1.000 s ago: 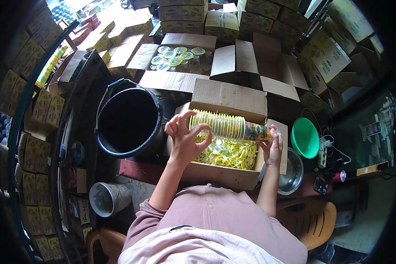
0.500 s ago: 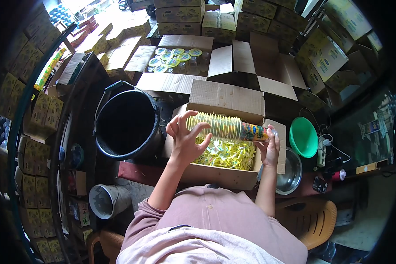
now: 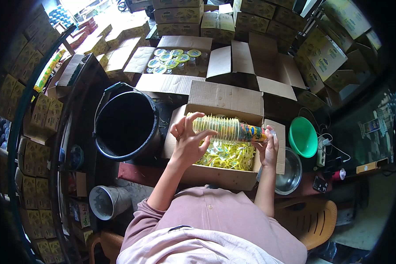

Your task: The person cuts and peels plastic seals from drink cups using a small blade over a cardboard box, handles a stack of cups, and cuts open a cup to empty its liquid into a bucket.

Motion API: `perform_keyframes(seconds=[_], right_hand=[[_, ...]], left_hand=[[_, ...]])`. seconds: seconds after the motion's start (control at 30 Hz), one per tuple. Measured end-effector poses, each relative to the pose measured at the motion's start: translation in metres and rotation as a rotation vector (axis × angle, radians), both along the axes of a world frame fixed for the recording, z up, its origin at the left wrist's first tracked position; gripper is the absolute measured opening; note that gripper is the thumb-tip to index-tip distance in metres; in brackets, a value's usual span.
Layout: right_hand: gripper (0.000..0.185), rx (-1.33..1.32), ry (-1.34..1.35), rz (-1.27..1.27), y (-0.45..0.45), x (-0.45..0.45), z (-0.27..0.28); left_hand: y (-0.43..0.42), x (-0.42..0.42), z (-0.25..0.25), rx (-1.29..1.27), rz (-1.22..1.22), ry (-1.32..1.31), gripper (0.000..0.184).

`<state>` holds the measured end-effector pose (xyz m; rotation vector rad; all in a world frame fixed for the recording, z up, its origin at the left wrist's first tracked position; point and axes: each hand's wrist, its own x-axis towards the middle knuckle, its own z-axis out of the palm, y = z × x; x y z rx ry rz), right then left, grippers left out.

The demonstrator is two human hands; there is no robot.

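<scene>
A long stack of nested plastic cups (image 3: 222, 127) lies on its side in the air, above an open cardboard box (image 3: 226, 97). Clear yellowish rims fill its left part, and the right part shows a colourful printed wall. My right hand (image 3: 268, 148) grips the stack by its right end. At the left end, my left hand (image 3: 188, 140) curls its fingers and thumb around the rims; part of the contact is hidden behind the hand. Below the stack, the box holds a heap of yellow-green strips (image 3: 233, 156).
A black bucket (image 3: 102, 143) stands left of the box, with a grey pail (image 3: 103, 202) lower down. To the right are a green bowl (image 3: 303, 136) and a metal basin (image 3: 295, 171). Behind, an open box holds lidded cups (image 3: 176, 57); stacked cartons (image 3: 178, 15) line the back.
My left hand has shifted slightly right along the rims, its fingers and thumb drawn closer to the stack. My right hand keeps its hold at nearly the same place.
</scene>
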<state>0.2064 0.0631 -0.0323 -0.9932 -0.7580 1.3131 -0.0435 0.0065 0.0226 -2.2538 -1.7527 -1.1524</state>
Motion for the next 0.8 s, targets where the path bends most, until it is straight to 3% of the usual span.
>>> perform_keyframes(seconds=[0.8], right_hand=[[0.038,-0.011,0.008,-0.046,-0.002,-0.005,-0.006]], left_hand=[[0.005,0.018,-0.004,0.092,0.147,-0.061,0.02]])
